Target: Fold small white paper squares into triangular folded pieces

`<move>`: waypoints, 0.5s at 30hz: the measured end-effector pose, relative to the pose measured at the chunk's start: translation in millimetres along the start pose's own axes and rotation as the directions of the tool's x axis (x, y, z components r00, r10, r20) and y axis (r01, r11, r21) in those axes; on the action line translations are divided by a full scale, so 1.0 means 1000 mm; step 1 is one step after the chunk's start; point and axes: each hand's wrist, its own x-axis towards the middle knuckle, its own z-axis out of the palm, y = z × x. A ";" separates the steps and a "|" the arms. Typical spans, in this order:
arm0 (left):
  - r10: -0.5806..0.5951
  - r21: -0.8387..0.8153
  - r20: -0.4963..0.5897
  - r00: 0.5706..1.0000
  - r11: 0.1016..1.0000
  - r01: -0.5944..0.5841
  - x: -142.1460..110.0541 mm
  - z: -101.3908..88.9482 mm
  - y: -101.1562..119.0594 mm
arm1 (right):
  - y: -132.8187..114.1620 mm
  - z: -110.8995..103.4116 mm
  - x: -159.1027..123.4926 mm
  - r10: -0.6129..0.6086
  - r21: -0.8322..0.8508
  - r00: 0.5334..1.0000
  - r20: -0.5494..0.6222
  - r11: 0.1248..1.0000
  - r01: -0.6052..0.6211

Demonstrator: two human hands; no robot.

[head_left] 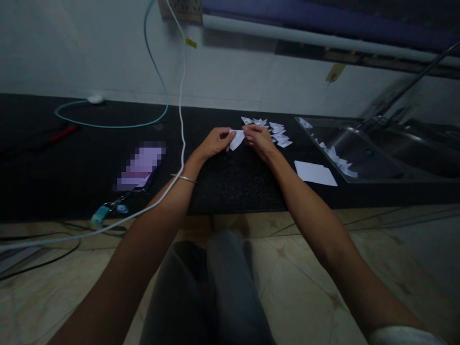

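Observation:
Between my two hands is a small folded piece of white paper (236, 139), roughly triangular, held just above the black countertop (237, 191). My left hand (217, 143) pinches its left edge between thumb and fingers. At its upper right corner, my right hand (258, 139) grips it with closed fingertips. Just behind and to the right of my right hand lie several folded white paper pieces (278, 132) in a loose cluster. A stack of flat white paper sheets (315, 173) rests on the counter right of my right forearm.
At the right, a metal sink (359, 148) has more folded papers (336, 155) along its left rim. A phone (142, 165) with a teal keychain (100, 214) lies left. A white cable (181, 105) hangs across my left forearm; a teal cable (118, 126) loops behind.

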 end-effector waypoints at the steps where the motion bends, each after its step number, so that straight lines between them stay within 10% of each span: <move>1: 0.012 0.003 -0.019 1.000 1.000 -0.012 0.001 0.000 -0.002 | -0.002 0.001 -0.003 0.021 0.019 1.000 0.004 1.000 -0.021; 15: -0.113 -0.087 0.240 0.964 0.987 0.137 -0.006 -0.007 0.022 | -0.008 0.012 -0.013 -0.072 -0.076 0.995 0.063 0.994 0.076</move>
